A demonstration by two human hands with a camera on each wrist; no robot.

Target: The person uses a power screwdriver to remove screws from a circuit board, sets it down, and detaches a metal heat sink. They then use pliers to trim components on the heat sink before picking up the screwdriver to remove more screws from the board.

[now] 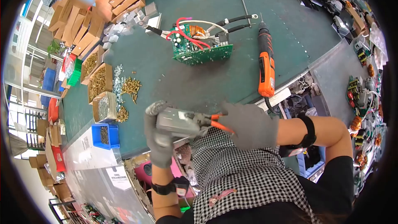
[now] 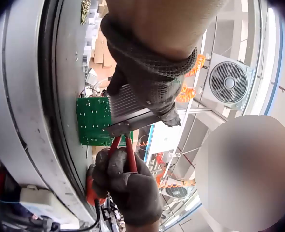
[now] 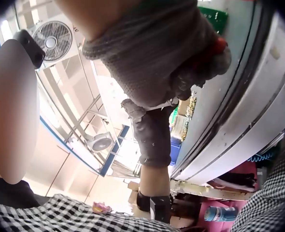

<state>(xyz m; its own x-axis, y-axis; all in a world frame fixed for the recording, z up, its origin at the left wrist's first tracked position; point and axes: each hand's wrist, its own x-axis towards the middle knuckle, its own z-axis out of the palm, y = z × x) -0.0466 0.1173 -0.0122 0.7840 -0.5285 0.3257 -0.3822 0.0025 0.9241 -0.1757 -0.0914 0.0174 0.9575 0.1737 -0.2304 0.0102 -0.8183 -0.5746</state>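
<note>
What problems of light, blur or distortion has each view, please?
Head: fisheye bending, black rounded edges, left hand slightly blurred. Left wrist: dark corners, pale bright background behind the heat sink. Right wrist: dark corners, right hand dark against brightness.

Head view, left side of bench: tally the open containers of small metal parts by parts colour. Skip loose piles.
Brass-coloured: 2 (cardboard boxes)
Silver: 1 (cardboard box)
Dark: 1 (blue bin)
Total: 4

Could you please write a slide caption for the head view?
Left hand grips a metal block; right hand holds orange-handled pliers at its end.
</note>
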